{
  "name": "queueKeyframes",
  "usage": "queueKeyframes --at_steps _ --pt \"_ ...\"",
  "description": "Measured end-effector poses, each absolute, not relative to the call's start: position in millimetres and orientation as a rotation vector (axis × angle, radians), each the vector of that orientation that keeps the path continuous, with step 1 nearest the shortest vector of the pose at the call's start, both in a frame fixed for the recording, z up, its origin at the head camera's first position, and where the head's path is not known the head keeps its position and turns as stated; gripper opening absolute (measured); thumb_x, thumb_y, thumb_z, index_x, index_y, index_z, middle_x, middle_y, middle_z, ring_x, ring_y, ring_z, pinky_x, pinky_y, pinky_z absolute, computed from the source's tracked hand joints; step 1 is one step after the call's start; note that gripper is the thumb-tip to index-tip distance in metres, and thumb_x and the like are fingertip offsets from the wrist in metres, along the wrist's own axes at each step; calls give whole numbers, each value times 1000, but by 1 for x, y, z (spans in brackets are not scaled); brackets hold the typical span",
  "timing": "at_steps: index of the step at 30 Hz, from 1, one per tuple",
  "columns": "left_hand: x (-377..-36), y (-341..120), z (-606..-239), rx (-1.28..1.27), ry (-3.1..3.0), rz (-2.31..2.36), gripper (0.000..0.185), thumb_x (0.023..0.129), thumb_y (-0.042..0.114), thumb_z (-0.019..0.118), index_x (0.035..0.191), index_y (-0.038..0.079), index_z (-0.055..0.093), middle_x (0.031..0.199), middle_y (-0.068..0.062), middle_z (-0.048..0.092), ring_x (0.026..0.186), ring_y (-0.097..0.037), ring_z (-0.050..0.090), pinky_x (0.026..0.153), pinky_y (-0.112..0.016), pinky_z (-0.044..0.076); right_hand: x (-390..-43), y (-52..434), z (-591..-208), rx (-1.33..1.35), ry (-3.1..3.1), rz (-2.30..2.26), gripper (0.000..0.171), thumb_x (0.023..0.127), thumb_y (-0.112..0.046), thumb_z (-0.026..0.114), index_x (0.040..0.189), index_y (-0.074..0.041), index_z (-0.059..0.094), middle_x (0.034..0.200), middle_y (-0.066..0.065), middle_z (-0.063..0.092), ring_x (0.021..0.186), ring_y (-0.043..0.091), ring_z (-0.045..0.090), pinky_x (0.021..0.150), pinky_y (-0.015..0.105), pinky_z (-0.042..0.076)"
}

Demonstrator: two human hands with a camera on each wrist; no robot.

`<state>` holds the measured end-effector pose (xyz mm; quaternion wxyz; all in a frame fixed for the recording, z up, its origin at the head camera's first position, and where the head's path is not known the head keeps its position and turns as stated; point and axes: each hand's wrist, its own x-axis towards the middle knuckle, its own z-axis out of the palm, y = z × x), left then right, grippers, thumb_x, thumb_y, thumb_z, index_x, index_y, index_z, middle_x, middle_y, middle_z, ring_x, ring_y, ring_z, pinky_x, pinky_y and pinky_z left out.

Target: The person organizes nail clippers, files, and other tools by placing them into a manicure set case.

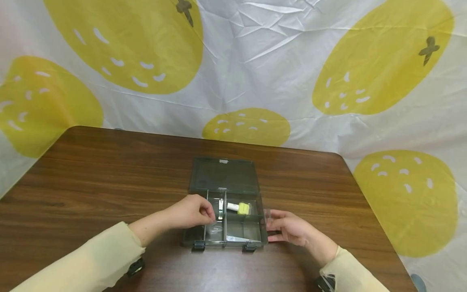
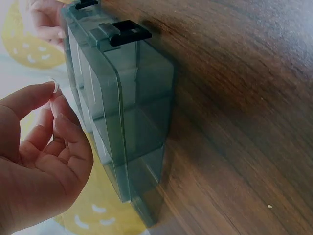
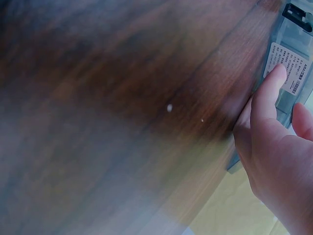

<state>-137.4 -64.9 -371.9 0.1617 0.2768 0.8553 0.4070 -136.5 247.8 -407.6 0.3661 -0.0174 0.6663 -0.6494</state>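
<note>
Left hand (image 1: 189, 211): forearm enters from 7 o'clock in a pale yellow sleeve, wrist raised, fingers curled, thumb and forefinger tips pinched together, palm turned inward toward the wrist camera. Right hand (image 1: 288, 228): forearm enters from 5 o'clock, same sleeve, hand low and lying on its side, fingers extended toward 9 o'clock, thumb (image 3: 268, 93) straight. A dark strap sits at each cuff.
</note>
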Motion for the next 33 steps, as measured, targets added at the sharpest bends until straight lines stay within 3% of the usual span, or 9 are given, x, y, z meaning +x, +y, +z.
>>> queueKeyframes --at_steps 18,26,33 --pt "-138 -63 -373 766 2437 1175 8 80 12 63 76 7 69 63 7 57 60 -2 46 59 -17 41 -135 248 -407 -49 1723 -1661 61 91 -4 46 142 13 15 113 4 55 95 10 58 85 35 52" --pt "-137 -67 -371 735 2420 1204 10 81 13 64 80 4 69 65 4 59 60 -2 47 59 -19 43 -134 248 -408 -46 1712 -1674 59 91 -3 45 141 12 17 107 1 56 94 10 59 85 35 52" --pt "-137 -81 -373 678 2450 1230 10 82 13 64 81 4 68 63 7 54 58 -4 46 57 -20 41 -135 249 -401 -4 1838 -1618 64 89 -3 46 143 12 14 123 19 50 98 15 57 86 37 52"
